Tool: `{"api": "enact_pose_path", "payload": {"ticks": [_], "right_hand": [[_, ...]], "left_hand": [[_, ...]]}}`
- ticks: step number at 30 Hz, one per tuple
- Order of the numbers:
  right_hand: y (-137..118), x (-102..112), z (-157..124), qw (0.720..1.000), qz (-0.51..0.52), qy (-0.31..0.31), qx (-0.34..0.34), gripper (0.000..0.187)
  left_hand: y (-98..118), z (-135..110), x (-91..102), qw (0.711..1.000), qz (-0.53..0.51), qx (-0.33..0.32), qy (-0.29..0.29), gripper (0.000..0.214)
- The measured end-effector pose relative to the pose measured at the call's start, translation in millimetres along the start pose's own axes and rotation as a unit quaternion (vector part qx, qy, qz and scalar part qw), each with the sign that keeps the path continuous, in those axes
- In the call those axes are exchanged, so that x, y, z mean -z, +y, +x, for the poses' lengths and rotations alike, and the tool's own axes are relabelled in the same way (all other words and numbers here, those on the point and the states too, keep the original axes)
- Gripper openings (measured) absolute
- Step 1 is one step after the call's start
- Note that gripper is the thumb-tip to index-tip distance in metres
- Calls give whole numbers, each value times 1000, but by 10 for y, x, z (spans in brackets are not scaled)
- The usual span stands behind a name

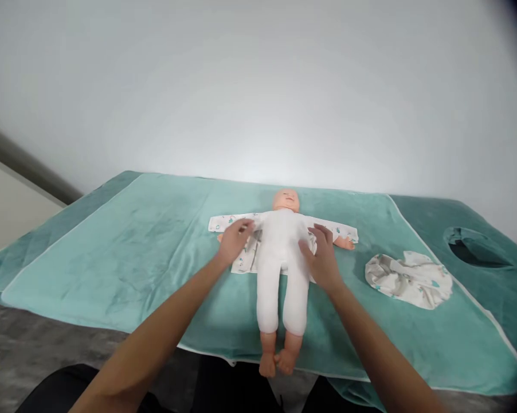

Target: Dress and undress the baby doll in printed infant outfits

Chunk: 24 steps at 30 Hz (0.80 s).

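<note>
A baby doll (283,246) with a white cloth body lies on its back, head away from me and bare feet towards me. Spread beneath it is a white printed baby shirt (243,264), its sleeves stretched out to both sides around the arms. My left hand (236,241) is over the sleeve and front panel on the left, fingers bent and a little apart. Beside the doll's torso on the other side, my right hand (322,255) has its thumb and fingers apart and hides part of the shirt there. Neither hand visibly grips anything.
Crumpled white printed cloth (408,278) lies to the right of the doll. A green velvety cover (112,252) drapes the table, with a dark oval opening (477,252) at the far right. Behind stands a pale wall (258,92). The doll's feet reach the near edge.
</note>
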State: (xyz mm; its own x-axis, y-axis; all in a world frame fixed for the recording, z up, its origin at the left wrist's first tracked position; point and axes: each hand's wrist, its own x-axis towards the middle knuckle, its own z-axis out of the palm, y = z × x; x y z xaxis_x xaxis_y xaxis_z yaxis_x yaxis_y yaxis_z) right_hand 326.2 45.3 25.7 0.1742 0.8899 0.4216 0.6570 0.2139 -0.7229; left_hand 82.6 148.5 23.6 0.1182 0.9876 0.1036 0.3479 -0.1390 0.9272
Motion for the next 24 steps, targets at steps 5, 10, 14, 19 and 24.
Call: {"api": "enact_pose_path", "payload": {"ticks": [5, 10, 14, 19, 24], "right_hand": [[-478, -397, 699, 955, -151, -216, 137, 34], [-523, -1051, 1198, 860, -298, -369, 189, 31], [-310, -1335, 1290, 849, -301, -392, 189, 42], [-93, -1222, 1224, 880, -242, -356, 202, 34], [-111, -732, 1145, 937, -165, -256, 170, 34]], "left_hand": [[-221, 630, 100, 999, 10, 51, -16, 23], [-441, 744, 134, 994, -7, 67, -88, 27], [-511, 789, 271, 987, -48, 68, -141, 31], [-473, 798, 509, 961, -170, 117, -184, 39], [-556, 800, 554, 962, -240, 72, -111, 44]]}}
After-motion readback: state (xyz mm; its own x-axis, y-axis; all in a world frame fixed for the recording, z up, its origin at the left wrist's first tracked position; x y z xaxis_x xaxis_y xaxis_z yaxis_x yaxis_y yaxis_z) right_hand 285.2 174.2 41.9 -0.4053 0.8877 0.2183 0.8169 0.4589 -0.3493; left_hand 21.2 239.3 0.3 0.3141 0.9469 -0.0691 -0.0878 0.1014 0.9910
